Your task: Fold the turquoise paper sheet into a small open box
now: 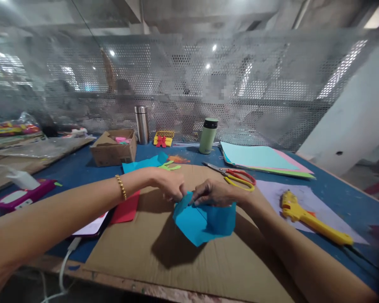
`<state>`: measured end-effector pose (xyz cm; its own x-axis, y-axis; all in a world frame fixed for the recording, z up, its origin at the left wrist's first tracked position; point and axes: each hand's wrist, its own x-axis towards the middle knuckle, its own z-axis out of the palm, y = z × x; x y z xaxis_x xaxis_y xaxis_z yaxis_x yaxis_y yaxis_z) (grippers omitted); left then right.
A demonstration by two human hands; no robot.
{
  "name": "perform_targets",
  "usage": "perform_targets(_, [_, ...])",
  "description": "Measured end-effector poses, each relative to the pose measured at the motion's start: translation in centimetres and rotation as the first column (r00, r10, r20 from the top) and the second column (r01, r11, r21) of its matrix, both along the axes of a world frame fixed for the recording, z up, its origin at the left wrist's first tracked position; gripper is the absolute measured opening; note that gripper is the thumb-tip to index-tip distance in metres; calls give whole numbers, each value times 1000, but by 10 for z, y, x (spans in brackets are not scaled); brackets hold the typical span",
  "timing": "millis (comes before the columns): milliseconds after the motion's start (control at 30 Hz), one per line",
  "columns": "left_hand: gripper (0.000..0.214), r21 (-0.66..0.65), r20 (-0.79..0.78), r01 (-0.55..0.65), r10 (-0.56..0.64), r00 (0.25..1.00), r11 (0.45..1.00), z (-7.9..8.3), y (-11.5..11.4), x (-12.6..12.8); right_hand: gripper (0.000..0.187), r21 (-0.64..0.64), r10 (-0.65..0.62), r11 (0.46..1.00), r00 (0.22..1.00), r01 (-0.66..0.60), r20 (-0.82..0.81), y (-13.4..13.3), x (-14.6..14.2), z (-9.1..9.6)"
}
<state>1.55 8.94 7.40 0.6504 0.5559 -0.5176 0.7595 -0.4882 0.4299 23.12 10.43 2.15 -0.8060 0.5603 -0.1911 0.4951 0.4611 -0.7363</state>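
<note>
A folded piece of blue paper [202,225] is held a little above the brown cardboard sheet [126,248], casting a shadow on it. My left hand [172,183] pinches its upper left edge with fingers closed. Beside it, my right hand [210,192] grips the same upper edge between thumb and fingers. The fingertips of both hands almost meet at a folded corner. Just beyond my right hand lie scissors [240,176] with red and yellow handles. More blue paper [145,163] and a green paper cutout [169,166] rest behind my left hand.
A yellow glue gun [316,221] lies on pale purple paper [281,191] at right. Behind are stacked coloured sheets [259,156], a green tumbler [208,136], a steel flask [142,126] and a cardboard box [113,151]. At left are red paper [125,210], a phone [93,225] and a power strip [22,195].
</note>
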Motion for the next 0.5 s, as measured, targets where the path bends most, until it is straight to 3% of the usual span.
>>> perform_targets(100, [11, -172, -13, -78, 77, 997, 982, 2, 6, 10, 33, -41, -84, 995, 993, 88, 88, -2, -7, 5])
perform_targets(200, [19, -193, -36, -69, 63, 997, 979, 0, 14, 20, 24, 95, -111, 991, 984, 99, 136, -4, -14, 6])
perform_targets(333, [23, -103, -135, -50, 36, 990, 993, -9, 23, 32, 27, 348, -164, 934, 961, 79, 222, -1, -15, 0])
perform_targets(400, [29, -43, -164, -32, 25, 986, 999, -15, 26, 35, 30, 404, -193, 911, 951, 83, 240, 2, -12, -3])
perform_targets(500, [36, 77, -83, 60, -53, 995, 995, -23, 31, 36, 31, 404, -155, 913, 963, 55, 221, 5, -6, -5])
